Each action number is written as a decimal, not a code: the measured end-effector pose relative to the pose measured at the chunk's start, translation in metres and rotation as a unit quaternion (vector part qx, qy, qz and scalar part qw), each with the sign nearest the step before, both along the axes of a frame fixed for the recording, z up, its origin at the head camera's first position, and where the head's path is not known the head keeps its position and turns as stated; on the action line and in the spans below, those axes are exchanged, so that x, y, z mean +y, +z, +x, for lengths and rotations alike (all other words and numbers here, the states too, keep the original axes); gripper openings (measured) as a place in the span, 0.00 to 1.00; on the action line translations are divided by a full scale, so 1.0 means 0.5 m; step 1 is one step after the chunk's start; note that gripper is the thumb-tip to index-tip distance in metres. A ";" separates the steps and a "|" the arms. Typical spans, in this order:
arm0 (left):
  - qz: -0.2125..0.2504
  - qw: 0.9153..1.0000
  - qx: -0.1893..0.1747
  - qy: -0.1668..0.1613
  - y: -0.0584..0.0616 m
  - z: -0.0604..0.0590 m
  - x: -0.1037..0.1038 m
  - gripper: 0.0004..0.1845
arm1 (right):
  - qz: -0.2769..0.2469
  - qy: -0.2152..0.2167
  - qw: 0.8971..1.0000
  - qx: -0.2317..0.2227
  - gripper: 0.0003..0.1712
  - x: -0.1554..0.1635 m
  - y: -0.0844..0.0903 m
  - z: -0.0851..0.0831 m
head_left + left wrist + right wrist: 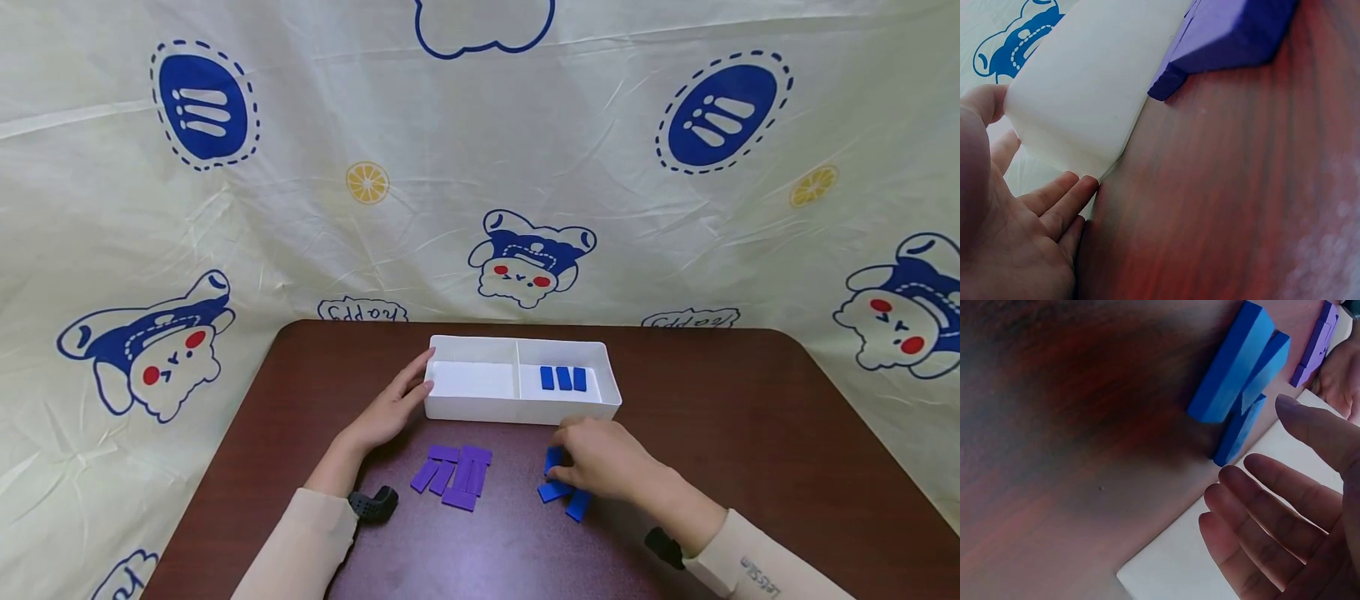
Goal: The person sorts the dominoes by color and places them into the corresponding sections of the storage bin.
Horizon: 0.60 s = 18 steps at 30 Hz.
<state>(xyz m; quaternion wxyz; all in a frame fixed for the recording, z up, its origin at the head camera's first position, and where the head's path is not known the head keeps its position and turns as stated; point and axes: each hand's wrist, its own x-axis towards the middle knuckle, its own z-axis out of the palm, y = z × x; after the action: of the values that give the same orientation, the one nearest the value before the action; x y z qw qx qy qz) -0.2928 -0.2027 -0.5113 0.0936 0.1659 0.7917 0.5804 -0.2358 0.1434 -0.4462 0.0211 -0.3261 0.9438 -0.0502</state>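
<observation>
A white two-compartment box (480,410) stands across the table. My left hand (382,419) rests against its left end; in the left wrist view the thumb and fingers touch the white wall (1085,81). Three blue blocks (564,378) lie side by side in the right compartment. In front of the box, my right hand (606,457) hovers over three more blue blocks (578,505) on the table. The right wrist view has its thumb and fingers (1266,531) spread apart near these blue blocks (1232,369), with nothing between them.
Several flat purple blocks (459,498) lie in a cluster on the brown table (720,400), between the two forearms. A divider (517,371) splits the box, and its left compartment (472,379) shows a bare white floor. Behind the table hangs a printed sheet (420,242).
</observation>
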 end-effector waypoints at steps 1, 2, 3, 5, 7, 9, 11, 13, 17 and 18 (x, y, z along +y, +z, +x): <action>0.001 1.000 -0.001 0.000 0.000 -0.001 0.000 0.33 | 0.001 -0.002 1.000 0.000 0.12 -0.001 -0.002 0.000; 0.000 1.000 -0.002 0.000 0.001 -0.001 0.001 0.33 | 0.003 -0.003 1.000 0.002 0.12 -0.001 -0.004 -0.001; 0.000 1.000 -0.002 0.000 0.001 -0.002 0.001 0.33 | 0.004 -0.005 1.000 0.004 0.12 -0.002 -0.006 -0.001; -0.001 1.000 -0.004 0.001 0.002 -0.002 0.002 0.33 | 0.006 -0.006 1.000 0.006 0.12 -0.003 -0.009 -0.001; -0.002 1.000 -0.006 0.001 0.003 -0.001 0.003 0.33 | 0.005 -0.005 1.000 0.009 0.12 -0.003 -0.010 -0.001; 0.000 1.000 -0.006 0.001 0.004 0.000 0.003 0.33 | 0.005 -0.004 1.000 0.012 0.12 -0.004 -0.011 0.000; 0.000 1.000 -0.004 0.001 0.004 0.000 0.003 0.33 | 0.005 -0.004 1.000 0.012 0.12 -0.006 -0.011 0.001; -0.001 1.000 -0.004 0.002 0.005 0.001 0.002 0.33 | 0.007 -0.005 1.000 0.015 0.13 -0.008 -0.012 0.001; -0.001 1.000 -0.004 0.003 0.005 0.003 0.000 0.33 | 0.006 -0.005 1.000 0.020 0.14 -0.012 -0.016 0.001; 0.000 1.000 -0.005 0.003 0.005 0.003 0.000 0.33 | 0.005 -0.005 1.000 0.020 0.14 -0.012 -0.017 0.001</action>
<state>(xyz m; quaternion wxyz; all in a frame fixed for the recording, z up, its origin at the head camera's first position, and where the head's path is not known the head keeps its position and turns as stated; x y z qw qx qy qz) -0.2912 -0.2027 -0.5088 0.0956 0.1609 0.7919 0.5812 -0.2353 0.1373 -0.4545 0.0039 -0.3223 0.9458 -0.0392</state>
